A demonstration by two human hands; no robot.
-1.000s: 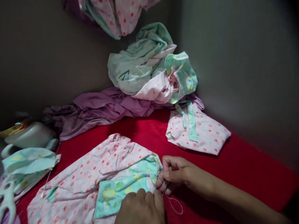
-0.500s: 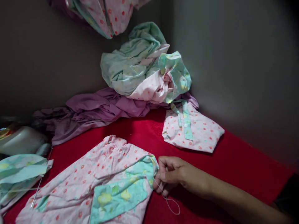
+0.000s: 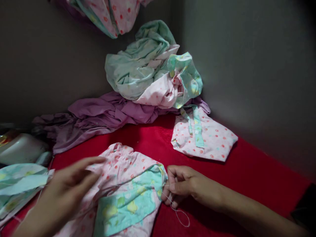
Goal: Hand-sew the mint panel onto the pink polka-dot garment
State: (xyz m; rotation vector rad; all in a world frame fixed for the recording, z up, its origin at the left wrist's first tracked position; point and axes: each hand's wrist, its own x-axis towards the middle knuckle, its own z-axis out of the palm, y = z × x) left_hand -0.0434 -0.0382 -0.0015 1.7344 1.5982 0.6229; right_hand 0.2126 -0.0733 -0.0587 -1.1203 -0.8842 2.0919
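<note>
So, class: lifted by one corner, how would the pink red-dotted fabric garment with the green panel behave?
Probably floppy: the pink red-dotted fabric garment lies creased on the red cloth, so it should sag. Likely light, being thin. Pushed, it would probably bunch, and the white thread pinched by the right hand might tug it.

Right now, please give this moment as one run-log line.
right hand: pinching thread at pink garment edge | left hand: open, blurred, above garment | base: red cloth
</note>
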